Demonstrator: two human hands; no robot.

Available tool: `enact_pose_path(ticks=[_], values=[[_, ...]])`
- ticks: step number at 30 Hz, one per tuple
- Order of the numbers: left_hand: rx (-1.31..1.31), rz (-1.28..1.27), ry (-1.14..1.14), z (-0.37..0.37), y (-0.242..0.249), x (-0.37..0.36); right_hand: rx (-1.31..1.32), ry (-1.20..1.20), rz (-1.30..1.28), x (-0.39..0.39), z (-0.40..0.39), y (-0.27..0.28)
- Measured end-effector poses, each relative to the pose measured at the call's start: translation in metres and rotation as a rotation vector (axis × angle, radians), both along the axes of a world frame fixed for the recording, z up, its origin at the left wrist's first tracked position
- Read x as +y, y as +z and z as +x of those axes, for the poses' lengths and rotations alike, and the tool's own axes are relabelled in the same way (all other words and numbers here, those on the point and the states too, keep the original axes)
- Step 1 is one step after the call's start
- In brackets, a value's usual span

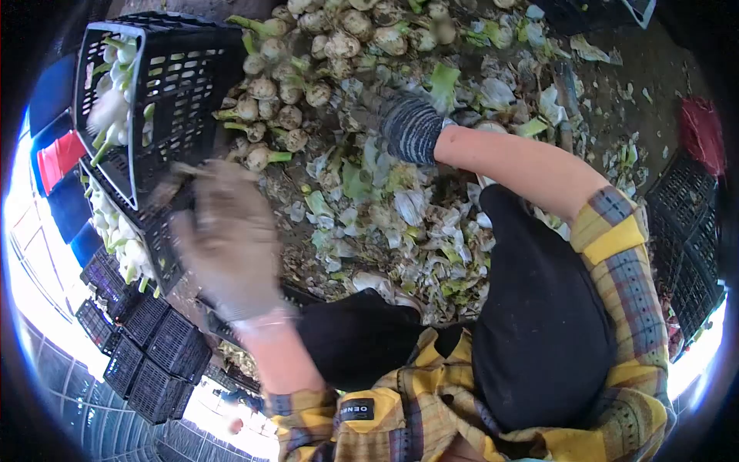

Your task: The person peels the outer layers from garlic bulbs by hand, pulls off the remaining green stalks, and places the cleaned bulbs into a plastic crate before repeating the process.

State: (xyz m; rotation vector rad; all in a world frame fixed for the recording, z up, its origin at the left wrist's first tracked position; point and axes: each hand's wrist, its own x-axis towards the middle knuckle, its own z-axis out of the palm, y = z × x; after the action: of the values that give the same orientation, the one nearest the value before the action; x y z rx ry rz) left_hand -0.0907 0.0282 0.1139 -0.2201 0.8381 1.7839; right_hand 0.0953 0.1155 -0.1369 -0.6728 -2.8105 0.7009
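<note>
My left hand (231, 235), in a dirty pale glove, is smeared by motion beside the stacked black crates; its fingers are too blurred to read. The upper black crate (185, 77) lies with its opening facing left and holds white bulbs with green stems (119, 85), like fresh garlic or onions. One whitish shape (108, 112) at that opening is blurred. My right hand (412, 127), in a dark striped glove, reaches down at the edge of a heap of soil-covered bulbs (339, 46). Its fingertips blend into the dark litter, so any hold is hidden.
Peeled skins and leaf scraps (416, 223) cover the ground between my knees. A lower crate with more white bulbs (115, 231) stands at left. Empty black crates (158, 339) are stacked behind it. On the right are more crates (685, 231) and a red mesh sack (700, 135).
</note>
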Motion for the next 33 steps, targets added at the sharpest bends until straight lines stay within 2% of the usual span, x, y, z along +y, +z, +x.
enact_pose_path(ticks=[1,3,4,6,7,9,11,14,16,18,20,23,24,27,28,29,31,33], values=[[-0.06,-0.069,0.012,0.014,-0.02,-0.007,0.038,0.006,0.018,0.002,-0.007,-0.009],[-0.122,-0.33,0.074,0.039,-0.054,-0.02,-0.093,0.066,0.02,0.003,-0.022,0.012],[-0.173,-0.446,0.118,0.058,-0.058,-0.019,0.056,0.009,0.013,0.003,-0.028,0.015],[-0.03,-0.576,-0.132,0.068,-0.072,-0.031,-0.355,0.121,-0.114,0.012,-0.044,0.028],[-0.032,-0.559,-0.202,0.072,-0.07,-0.03,-0.56,0.174,-0.179,0.015,-0.052,0.033],[-0.039,-0.528,-0.346,0.076,-0.066,-0.026,-0.314,0.009,-0.012,0.006,-0.053,-0.003],[0.164,-0.518,-0.442,0.076,-0.069,-0.026,-0.056,-0.127,0.26,0.0,-0.049,-0.01],[0.155,-0.502,-0.404,0.07,-0.083,-0.03,-0.38,0.024,-0.031,-0.001,-0.053,-0.028],[0.107,-0.52,-0.356,0.069,-0.088,-0.029,-0.289,-0.011,-0.194,0.008,-0.042,0.02],[0.125,-0.555,-0.327,0.068,-0.089,-0.027,-0.078,-0.067,-0.278,0.006,-0.035,0.022],[0.342,-0.618,-0.35,0.069,-0.088,-0.025,0.066,-0.135,-0.415,0.002,-0.022,0.033],[0.78,-0.66,-0.436,0.068,-0.105,-0.028,0.163,-0.026,-0.404,0.004,-0.014,0.057],[0.942,-0.664,-0.479,0.068,-0.113,-0.032,0.188,-0.005,-0.425,0.005,-0.011,0.081],[0.922,-0.491,-0.562,0.067,-0.121,-0.032,0.286,0.091,-0.561,-0.004,-0.006,0.109],[0.887,-0.532,-0.599,0.067,-0.114,-0.025,0.338,0.074,-0.588,-0.01,-0.002,0.108],[0.618,-0.628,-0.549,0.071,-0.1,-0.023,0.391,0.059,-0.611,-0.014,0.001,0.107],[0.649,-0.498,-0.517,0.068,-0.104,-0.025,0.425,0.017,-0.632,-0.015,0.007,0.105],[0.667,-0.569,-0.401,0.067,-0.107,-0.023,0.384,-0.034,-0.63,-0.006,0.016,0.102]])
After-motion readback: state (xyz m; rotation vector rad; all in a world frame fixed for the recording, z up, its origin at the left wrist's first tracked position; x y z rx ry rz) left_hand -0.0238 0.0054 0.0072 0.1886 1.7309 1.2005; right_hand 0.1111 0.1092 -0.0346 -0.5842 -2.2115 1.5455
